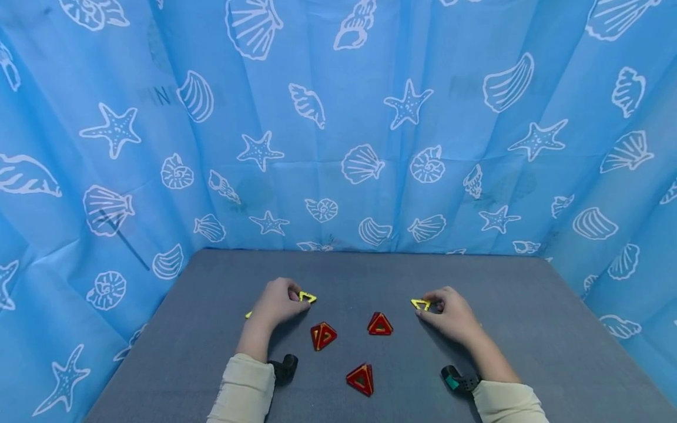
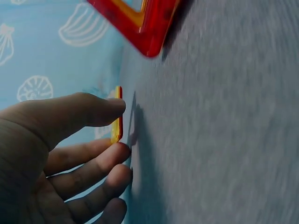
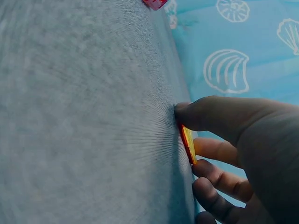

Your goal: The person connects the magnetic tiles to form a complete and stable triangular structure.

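Note:
My left hand (image 1: 277, 302) pinches a yellow triangular tile (image 1: 308, 297) between thumb and fingers. Seen edge-on in the left wrist view, this tile (image 2: 117, 116) has a red face, and its shadow falls on the cloth beside it. On the other side, my right hand (image 1: 449, 311) pinches a second yellow triangular tile (image 1: 421, 304); in the right wrist view that tile (image 3: 188, 143) is close against the cloth, red side towards it. Between the hands stand three red pyramids built of triangular tiles: a left one (image 1: 323, 336), a right one (image 1: 379, 324) and a nearer one (image 1: 361, 379).
A grey cloth-covered table (image 1: 407, 388) lies under both hands. Another yellow piece (image 1: 248, 315) peeks out behind the left wrist, mostly hidden. A blue curtain (image 1: 328, 129) with white shell prints hangs behind the table and at its sides. Both wrists wear dark cameras (image 1: 285, 368).

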A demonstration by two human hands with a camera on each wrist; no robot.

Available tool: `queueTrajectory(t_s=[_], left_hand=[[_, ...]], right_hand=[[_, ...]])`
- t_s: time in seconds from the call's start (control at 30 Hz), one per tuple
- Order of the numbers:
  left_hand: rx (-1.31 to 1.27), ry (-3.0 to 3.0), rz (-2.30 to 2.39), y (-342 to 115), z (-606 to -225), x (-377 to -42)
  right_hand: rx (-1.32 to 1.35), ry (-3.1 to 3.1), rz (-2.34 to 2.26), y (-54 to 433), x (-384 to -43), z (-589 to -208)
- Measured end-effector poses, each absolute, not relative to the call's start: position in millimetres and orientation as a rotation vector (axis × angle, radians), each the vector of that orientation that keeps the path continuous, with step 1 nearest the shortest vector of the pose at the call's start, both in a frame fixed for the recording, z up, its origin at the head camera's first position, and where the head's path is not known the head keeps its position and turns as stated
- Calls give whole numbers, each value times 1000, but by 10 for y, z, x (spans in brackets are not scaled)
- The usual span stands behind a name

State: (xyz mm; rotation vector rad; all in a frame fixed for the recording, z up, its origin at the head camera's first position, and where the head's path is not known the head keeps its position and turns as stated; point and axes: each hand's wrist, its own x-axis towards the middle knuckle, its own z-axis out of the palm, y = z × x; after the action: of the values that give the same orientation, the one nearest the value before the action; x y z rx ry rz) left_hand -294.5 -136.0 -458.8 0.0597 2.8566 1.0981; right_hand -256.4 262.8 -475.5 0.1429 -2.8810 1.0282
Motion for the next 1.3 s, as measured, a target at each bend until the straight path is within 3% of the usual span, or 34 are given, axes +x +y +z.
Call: queueTrajectory(t_s=[0.53,1.3], left_hand=[[351,2724,1196,-1107,-4662,-2913],[466,2647,1209,-920,-4669,-2990]], right_hand=[[170,-2906,1059,2526,-2554,-4730],[279,-2923,1167,2259,-2858,-4704]])
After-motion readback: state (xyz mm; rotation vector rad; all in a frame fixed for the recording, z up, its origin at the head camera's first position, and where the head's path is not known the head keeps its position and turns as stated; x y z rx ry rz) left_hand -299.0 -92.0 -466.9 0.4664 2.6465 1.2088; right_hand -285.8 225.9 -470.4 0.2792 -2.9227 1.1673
